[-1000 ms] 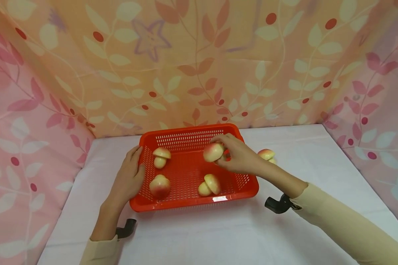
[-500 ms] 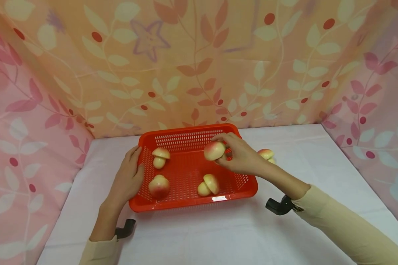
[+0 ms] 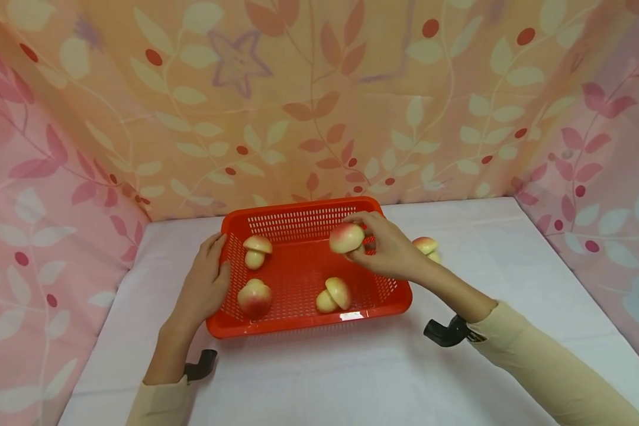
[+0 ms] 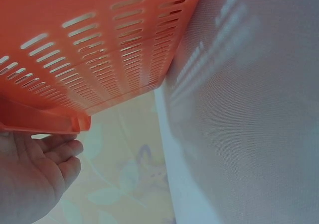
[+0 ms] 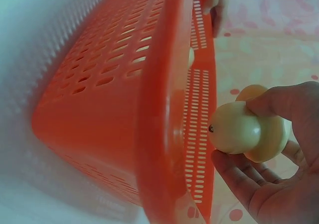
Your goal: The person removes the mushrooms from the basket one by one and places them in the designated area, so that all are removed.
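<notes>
One mushroom [image 3: 346, 238] pinched in curled right hand [image 3: 387, 248], left hand [image 3: 205, 281] apparently gripping red basket [image 3: 298, 323], three more mushrooms [image 3: 254, 299] inside

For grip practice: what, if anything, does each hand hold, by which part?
Right hand: toy mushroom, where stem meets cap. Left hand: red plastic basket, by its left rim.

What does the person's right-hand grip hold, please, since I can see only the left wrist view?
Observer: The right-hand grip holds a toy mushroom.
Operator: Thank you; how many others lie inside the red basket?
Observer: Three: a far-left one, a near-left one and a near-right one.
Operator: Could you kindly tell me whether any is outside it?
Observer: Yes, a fifth mushroom is on the white cloth to the basket's right, partly hidden by the right forearm in the head view.
</notes>
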A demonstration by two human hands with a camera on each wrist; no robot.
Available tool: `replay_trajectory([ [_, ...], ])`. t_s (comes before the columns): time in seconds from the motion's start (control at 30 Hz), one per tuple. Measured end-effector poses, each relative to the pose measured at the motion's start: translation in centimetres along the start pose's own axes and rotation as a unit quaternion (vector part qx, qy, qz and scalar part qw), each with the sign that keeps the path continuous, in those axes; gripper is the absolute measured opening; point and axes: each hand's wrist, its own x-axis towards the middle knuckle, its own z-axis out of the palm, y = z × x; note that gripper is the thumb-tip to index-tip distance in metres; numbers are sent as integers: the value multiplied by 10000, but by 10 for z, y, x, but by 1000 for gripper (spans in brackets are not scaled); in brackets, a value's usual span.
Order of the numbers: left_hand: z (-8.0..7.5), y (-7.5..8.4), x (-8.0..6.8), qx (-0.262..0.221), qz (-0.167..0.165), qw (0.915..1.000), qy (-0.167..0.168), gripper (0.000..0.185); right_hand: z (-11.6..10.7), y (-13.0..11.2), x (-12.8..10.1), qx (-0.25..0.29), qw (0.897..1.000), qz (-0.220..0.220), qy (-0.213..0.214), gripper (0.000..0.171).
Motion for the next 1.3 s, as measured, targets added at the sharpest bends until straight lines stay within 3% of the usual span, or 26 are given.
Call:
replay_trajectory([
  [0.4, -2, -2, -2, -34, -100, 9999, -70, 60, -6, 4, -10, 150, 9993, 100, 340, 60],
  [0.7, -2, -1, -3, -48, -143, 9998, -95, 61, -19, 20, -22, 225, 9975, 352, 576, 65],
  [1.3, 0, -1, 1, -16, -108, 9999, -77, 61, -18, 31, -36, 480, 9931, 542, 923, 62],
])
